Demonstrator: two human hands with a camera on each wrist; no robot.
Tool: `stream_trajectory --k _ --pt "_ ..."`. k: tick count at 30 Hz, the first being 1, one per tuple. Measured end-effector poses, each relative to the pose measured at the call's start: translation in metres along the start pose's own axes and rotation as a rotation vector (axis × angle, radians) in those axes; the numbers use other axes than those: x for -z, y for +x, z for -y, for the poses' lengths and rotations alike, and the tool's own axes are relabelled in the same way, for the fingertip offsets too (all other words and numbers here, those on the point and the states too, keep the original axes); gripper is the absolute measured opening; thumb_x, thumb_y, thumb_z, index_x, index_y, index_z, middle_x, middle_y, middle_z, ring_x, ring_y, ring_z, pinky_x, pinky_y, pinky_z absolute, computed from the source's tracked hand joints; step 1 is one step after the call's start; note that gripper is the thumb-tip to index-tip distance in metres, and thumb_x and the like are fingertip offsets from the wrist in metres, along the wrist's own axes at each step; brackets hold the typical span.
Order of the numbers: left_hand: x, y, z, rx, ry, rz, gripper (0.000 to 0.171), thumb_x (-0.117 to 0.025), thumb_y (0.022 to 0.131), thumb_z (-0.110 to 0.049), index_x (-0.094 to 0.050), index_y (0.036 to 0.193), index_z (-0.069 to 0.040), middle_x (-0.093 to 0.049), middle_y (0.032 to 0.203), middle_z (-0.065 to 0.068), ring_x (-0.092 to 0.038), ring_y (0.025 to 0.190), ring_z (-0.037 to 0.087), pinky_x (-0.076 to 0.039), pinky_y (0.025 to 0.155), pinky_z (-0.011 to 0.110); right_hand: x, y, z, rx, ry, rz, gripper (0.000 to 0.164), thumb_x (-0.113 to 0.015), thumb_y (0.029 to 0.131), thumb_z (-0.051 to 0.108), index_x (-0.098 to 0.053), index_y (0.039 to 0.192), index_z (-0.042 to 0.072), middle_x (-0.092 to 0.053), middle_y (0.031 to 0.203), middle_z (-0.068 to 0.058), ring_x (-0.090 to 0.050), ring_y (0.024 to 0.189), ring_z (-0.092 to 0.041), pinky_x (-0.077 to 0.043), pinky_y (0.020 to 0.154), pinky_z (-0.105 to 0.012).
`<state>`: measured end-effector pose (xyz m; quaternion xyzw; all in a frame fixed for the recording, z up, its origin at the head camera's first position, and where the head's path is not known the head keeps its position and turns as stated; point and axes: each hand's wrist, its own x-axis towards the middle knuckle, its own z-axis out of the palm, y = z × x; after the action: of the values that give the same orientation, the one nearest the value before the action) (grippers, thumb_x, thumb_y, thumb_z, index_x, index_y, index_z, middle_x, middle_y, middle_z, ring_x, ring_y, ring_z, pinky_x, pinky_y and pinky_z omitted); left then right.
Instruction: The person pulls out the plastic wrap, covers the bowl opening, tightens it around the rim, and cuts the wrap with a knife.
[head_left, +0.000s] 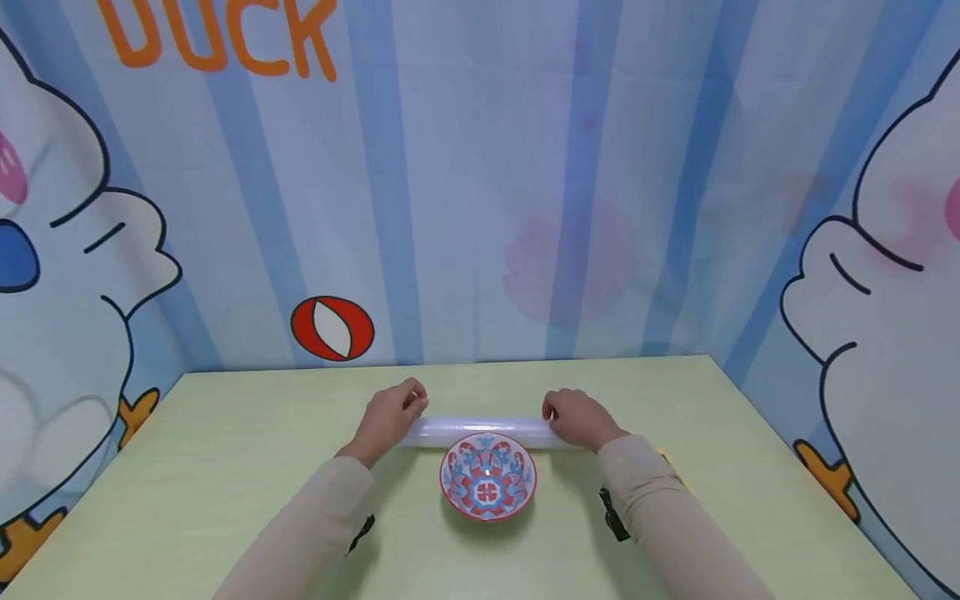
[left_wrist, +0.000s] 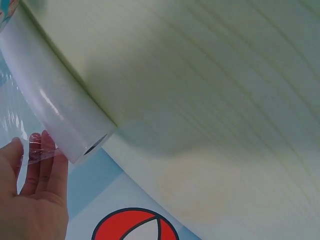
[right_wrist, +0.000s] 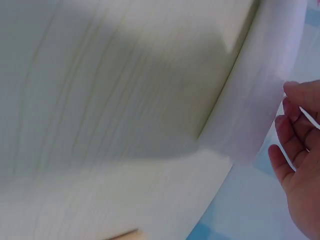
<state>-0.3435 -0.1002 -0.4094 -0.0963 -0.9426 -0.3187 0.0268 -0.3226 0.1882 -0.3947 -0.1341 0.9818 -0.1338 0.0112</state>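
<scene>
A roll of cling film (head_left: 480, 432) lies crosswise on the table, just behind a bowl (head_left: 487, 477) with a red, blue and white pattern. At the roll's left end, my left hand (head_left: 386, 419) pinches the clear loose film (left_wrist: 37, 156) between thumb and fingers, and the film stretches from the roll to the hand. My right hand (head_left: 585, 418) is at the other end, thumb and forefinger (right_wrist: 292, 107) pinched together at the film's edge along the roll's far side. Its remaining fingers are loosely bent. The hollow core shows at the roll's left end in the left wrist view.
The pale table (head_left: 247, 467) ends at a striped blue backdrop (head_left: 480, 208) with cartoon figures on both sides. A yellow object (head_left: 675, 468) is mostly hidden behind my right sleeve. Dark straps (head_left: 613, 515) hang under the forearms.
</scene>
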Motion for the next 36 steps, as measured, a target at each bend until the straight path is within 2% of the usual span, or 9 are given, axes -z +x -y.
stream_trajectory --k 5,8,19,28,32,36 --pt "0.002 -0.001 0.002 0.0 0.008 0.004 0.009 -0.056 0.092 -0.021 -0.057 0.099 -0.016 -0.062 0.088 0.002 -0.053 0.08 0.016 -0.051 0.077 0.029 0.005 -0.005 -0.017 -0.001 -0.018 0.012 0.002 -0.059 0.084 0.009 -0.06 0.084 0.011 -0.057 0.078 -0.002 -0.048 0.07 -0.017 -0.043 0.065 -0.033" --pt "0.003 -0.001 0.002 -0.008 0.015 0.006 0.009 -0.056 0.092 -0.02 -0.056 0.1 -0.015 -0.061 0.088 0.002 -0.053 0.08 0.016 -0.051 0.076 0.029 0.006 -0.005 -0.022 0.004 -0.003 0.011 0.005 -0.061 0.086 0.012 -0.059 0.082 0.01 -0.056 0.076 -0.002 -0.047 0.07 -0.016 -0.042 0.065 -0.032" --pt "0.008 -0.002 0.0 -0.071 0.154 -0.003 0.009 -0.058 0.091 -0.018 -0.056 0.098 -0.014 -0.062 0.087 0.001 -0.052 0.076 0.015 -0.05 0.076 0.031 0.016 -0.005 -0.016 -0.028 -0.047 0.0 0.004 -0.056 0.091 0.015 -0.055 0.088 0.012 -0.058 0.079 -0.002 -0.049 0.067 -0.015 -0.043 0.062 -0.03" --pt "0.018 -0.003 -0.002 -0.021 0.086 0.055 0.011 -0.056 0.092 -0.017 -0.055 0.102 -0.011 -0.061 0.089 0.003 -0.053 0.081 0.016 -0.05 0.078 0.03 0.022 -0.005 -0.017 0.029 -0.016 -0.015 0.005 -0.054 0.092 0.013 -0.057 0.093 0.008 -0.062 0.084 -0.004 -0.055 0.072 -0.017 -0.046 0.066 -0.033" --pt "0.024 -0.004 -0.002 -0.046 0.079 0.065 0.014 -0.056 0.092 -0.017 -0.056 0.104 -0.01 -0.061 0.087 0.002 -0.052 0.079 0.016 -0.05 0.076 0.029 0.027 -0.004 -0.016 0.075 -0.043 -0.017 0.015 -0.054 0.092 0.012 -0.065 0.098 0.004 -0.067 0.091 -0.008 -0.062 0.084 -0.023 -0.051 0.077 -0.037" --pt "0.028 -0.006 -0.001 -0.075 0.081 0.058 0.013 -0.056 0.092 -0.017 -0.058 0.102 -0.01 -0.062 0.084 0.001 -0.054 0.077 0.015 -0.051 0.074 0.028 0.032 -0.002 -0.015 0.057 -0.019 0.027 0.02 -0.051 0.093 0.013 -0.068 0.101 0.004 -0.067 0.095 -0.008 -0.062 0.089 -0.023 -0.051 0.079 -0.038"
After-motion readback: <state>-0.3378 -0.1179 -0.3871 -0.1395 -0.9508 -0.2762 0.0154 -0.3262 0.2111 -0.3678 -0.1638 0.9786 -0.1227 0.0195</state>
